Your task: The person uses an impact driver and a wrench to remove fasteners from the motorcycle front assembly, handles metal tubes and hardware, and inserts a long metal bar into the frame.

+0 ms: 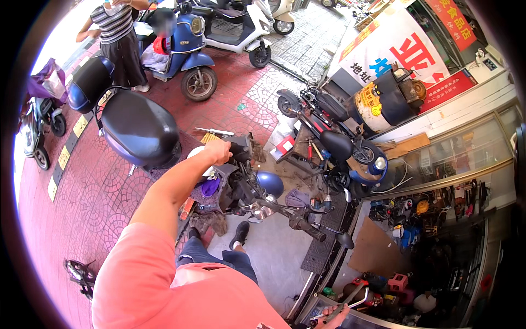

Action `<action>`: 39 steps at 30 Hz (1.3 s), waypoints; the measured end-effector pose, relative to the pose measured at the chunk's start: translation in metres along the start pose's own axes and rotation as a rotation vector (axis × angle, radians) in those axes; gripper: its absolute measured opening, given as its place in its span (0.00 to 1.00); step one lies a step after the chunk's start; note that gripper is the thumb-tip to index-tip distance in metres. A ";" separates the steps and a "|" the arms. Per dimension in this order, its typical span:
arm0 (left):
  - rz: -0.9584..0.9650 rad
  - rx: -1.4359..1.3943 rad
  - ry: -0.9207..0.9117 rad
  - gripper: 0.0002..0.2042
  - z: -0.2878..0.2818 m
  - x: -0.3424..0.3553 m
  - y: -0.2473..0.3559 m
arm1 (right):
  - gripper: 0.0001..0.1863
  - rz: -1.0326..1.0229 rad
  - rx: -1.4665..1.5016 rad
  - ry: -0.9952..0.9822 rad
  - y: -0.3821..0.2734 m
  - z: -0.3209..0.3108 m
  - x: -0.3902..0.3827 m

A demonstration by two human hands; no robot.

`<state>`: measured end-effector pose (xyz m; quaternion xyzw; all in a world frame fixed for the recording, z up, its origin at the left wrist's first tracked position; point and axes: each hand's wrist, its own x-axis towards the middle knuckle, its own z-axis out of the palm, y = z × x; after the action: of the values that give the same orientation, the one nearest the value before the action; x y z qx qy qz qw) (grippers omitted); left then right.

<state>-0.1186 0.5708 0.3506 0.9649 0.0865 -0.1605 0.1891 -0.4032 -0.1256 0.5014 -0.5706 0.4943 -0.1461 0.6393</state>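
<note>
Scooter [139,123] (left hand [219,152] at handlebar [307,226]), paving [107,205] along edge

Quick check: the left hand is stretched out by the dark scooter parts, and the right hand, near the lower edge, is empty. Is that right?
Not quite: the right hand is not empty; the head view shows it holding a long grey bar. The left hand is stretched out by the dark scooter parts, as you say.

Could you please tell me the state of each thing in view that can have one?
Left bare hand: fingers curled, any hold unclear
Right bare hand: closed around a bent silver metal tool
Glossy black scooter seat: unoccupied
White scooter with black footboard: upright
Blue scooter with round headlight: upright
</note>
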 end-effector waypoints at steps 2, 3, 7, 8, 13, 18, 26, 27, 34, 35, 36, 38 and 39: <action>-0.029 -0.038 0.009 0.20 -0.001 -0.012 0.002 | 0.21 -0.015 -0.068 0.157 -0.014 0.002 -0.024; -0.039 -0.045 0.049 0.21 0.001 -0.010 -0.001 | 0.21 -0.029 -0.050 0.165 -0.020 0.011 -0.040; -0.113 -0.107 0.090 0.22 -0.007 -0.009 0.005 | 0.15 -0.233 0.200 -0.540 -0.043 0.075 -0.115; -0.148 -0.132 0.093 0.22 -0.006 -0.014 0.004 | 0.15 -0.249 0.239 -0.585 -0.042 0.100 -0.130; 0.019 -0.601 0.419 0.25 -0.007 -0.099 0.020 | 0.12 -0.268 0.073 -0.896 -0.027 0.215 -0.188; -0.020 -1.722 -0.331 0.24 -0.026 -0.210 0.066 | 0.09 -0.204 -0.260 -1.224 0.052 0.335 -0.243; -0.405 -2.067 0.168 0.06 -0.044 -0.250 0.007 | 0.10 -0.265 -0.431 -1.522 0.147 0.416 -0.306; -0.395 -2.004 0.210 0.06 -0.021 -0.254 -0.023 | 0.11 -0.115 -0.434 -1.518 0.149 0.417 -0.310; -0.791 -0.931 0.461 0.15 0.074 -0.372 -0.129 | 0.11 0.121 -0.689 -1.552 0.153 0.484 -0.325; -0.871 -0.879 0.414 0.15 0.089 -0.396 -0.134 | 0.12 0.191 -0.698 -1.536 0.164 0.490 -0.324; -0.892 -0.838 0.384 0.16 0.120 -0.421 -0.147 | 0.13 0.272 -0.652 -1.498 0.176 0.495 -0.326; -0.960 -0.830 0.313 0.16 0.163 -0.459 -0.151 | 0.12 0.252 -0.623 -1.451 0.191 0.505 -0.328; -1.031 -0.927 0.351 0.16 0.197 -0.479 -0.155 | 0.12 0.255 -0.588 -1.453 0.201 0.512 -0.330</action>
<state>-0.6557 0.5843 0.2897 0.6330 0.6201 -0.0184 0.4631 -0.2251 0.4832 0.4073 -0.6078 0.0333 0.4735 0.6366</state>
